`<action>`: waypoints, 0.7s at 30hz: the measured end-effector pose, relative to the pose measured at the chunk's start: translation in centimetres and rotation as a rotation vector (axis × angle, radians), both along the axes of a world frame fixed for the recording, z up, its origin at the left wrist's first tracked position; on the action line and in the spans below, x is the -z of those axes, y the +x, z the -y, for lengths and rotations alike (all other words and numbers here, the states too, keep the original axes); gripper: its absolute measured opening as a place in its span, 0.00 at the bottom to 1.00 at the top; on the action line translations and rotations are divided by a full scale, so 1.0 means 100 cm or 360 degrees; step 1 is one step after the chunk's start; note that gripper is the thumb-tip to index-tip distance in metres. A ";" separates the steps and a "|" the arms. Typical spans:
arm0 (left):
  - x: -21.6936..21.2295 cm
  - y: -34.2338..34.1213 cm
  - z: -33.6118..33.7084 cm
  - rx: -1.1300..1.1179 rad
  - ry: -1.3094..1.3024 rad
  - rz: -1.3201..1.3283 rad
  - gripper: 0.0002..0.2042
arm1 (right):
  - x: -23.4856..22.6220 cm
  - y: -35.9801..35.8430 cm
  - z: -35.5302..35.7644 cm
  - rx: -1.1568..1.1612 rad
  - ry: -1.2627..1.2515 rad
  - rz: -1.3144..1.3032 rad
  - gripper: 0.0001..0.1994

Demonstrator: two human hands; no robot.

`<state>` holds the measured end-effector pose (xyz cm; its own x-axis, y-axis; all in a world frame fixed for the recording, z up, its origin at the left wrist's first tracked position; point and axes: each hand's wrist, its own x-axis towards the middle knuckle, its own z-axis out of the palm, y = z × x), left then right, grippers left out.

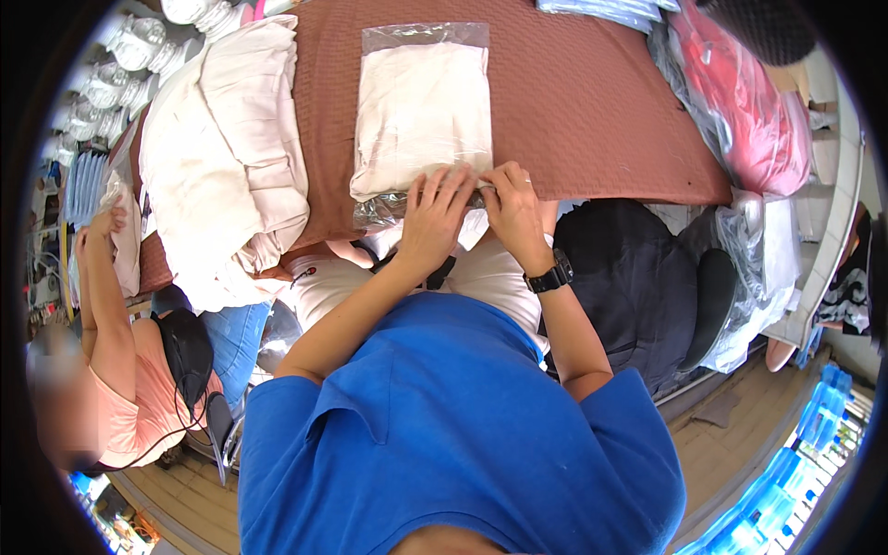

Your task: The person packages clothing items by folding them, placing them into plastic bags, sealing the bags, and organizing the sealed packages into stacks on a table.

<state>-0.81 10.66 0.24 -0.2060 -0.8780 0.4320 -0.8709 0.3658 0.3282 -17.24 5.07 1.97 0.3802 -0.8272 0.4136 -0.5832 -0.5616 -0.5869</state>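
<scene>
1. Folded cream cloth point(423, 116) in a clear plastic bag point(425, 35): upper centre of frame, flat on the brown-covered counter point(583, 111), long axis running up and down the frame.
2. Left hand point(435, 215): fingers slightly spread along the bag's lower edge; thumb hidden, pinch not confirmable.
3. Right hand point(518, 211): fingers bent at the lower right corner; cannot tell whether they pinch plastic.
4. Relation: bag extends up-frame from both hands; left hand nearer its centreline.
5. Surroundings: cream cloth pile point(231, 148), upper left; red bagged goods point(731, 102), upper right.

Brn tbl point(601, 120) has crm pile point(231, 139) & bagged cloth point(421, 116).
</scene>
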 end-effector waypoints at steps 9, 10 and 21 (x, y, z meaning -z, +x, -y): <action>-0.033 0.067 -0.016 -0.0486 -0.0159 -0.0461 0.17 | -0.037 -0.002 -0.001 -0.0046 0.0249 -0.0114 0.15; -0.036 0.079 -0.013 -0.0662 -0.0253 -0.0542 0.15 | -0.040 0.001 -0.003 -0.0084 0.0218 -0.0063 0.16; -0.012 0.104 0.017 -0.0690 0.0157 -0.0859 0.21 | -0.010 0.119 0.020 -0.0370 -0.0239 -0.0208 0.13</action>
